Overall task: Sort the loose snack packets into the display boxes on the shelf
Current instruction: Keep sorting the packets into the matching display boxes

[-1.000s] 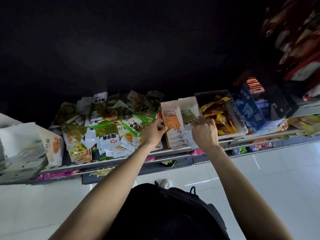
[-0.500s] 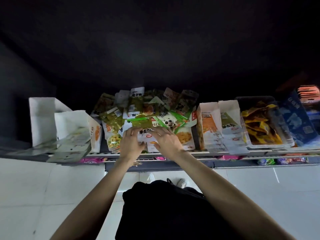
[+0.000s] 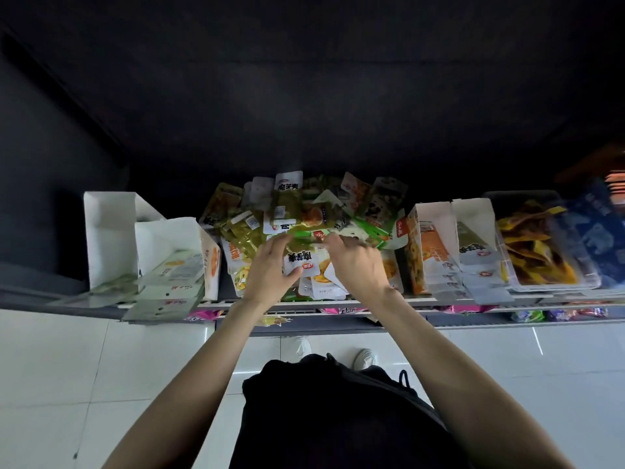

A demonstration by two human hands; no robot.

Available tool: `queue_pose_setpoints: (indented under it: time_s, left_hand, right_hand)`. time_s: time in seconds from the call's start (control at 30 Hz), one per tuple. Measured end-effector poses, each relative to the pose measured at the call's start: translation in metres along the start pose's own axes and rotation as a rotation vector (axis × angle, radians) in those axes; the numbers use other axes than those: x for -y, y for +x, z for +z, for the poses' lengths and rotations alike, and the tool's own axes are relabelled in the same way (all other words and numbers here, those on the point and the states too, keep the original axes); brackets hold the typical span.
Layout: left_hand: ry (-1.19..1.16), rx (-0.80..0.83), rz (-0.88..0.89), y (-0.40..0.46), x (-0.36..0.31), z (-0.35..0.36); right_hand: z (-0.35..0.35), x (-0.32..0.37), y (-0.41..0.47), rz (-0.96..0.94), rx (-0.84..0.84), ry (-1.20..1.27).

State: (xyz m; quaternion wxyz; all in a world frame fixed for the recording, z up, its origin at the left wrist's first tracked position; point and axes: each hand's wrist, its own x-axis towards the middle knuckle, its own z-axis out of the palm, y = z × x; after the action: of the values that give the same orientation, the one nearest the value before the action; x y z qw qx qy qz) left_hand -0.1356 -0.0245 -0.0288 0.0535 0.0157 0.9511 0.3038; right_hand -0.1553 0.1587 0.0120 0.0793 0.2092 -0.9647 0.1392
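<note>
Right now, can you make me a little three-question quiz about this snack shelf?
1. True or false: both hands are in the pile of loose packets.
2. Which box holds yellow packets? A) the clear tray on the right B) the white box on the far left
3. Fill in: the left hand pinches a white ____.

Key: 1 true. 2 A. 3 packet.

The snack packets point(image 3: 306, 228) are glossy plastic film. The display boxes point(image 3: 169, 242) look like matt white cardboard. The floor tiles point(image 3: 101, 384) are smooth and shiny.
</note>
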Motion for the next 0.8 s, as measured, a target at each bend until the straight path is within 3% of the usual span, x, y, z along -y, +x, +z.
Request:
queue_pose_setpoints:
  time_s: [0.13, 0.3, 0.4, 0.57, 0.67, 0.8]
  left_hand:
    - [-0.159, 0.060, 0.063, 0.006, -0.033, -0.027]
    - [-0.494, 0.265, -0.131, 0.014, -0.063, -0.038]
    - [-0.493, 0.288, -0.092, 0.017, -0.076, -0.031]
    - [-0.352, 0.300, 0.078, 0.028, -0.116, -0.001]
    - [-0.186, 0.157, 0.347, 0.044, -0.162, 0.024]
    - [-0.145, 0.007, 0.522, 0.068, -0.226, 0.063]
  right_hand:
    - [-0.041, -0.019, -0.009, 0.251, -0.189, 0.360]
    - [-0.062, -0.050, -0.024, 0.697, -0.036, 0.943]
    - [-0.074, -0.065, -0.040, 0.742, -0.016, 1.204]
    - [-0.087, -0.097, -0.083, 0.718, -0.170, 0.974]
    - [-0.094, -0.122, -0.111, 0.706, -0.412, 0.669]
    - [-0.115, -0.150, -0.134, 0.694, -0.690, 0.285]
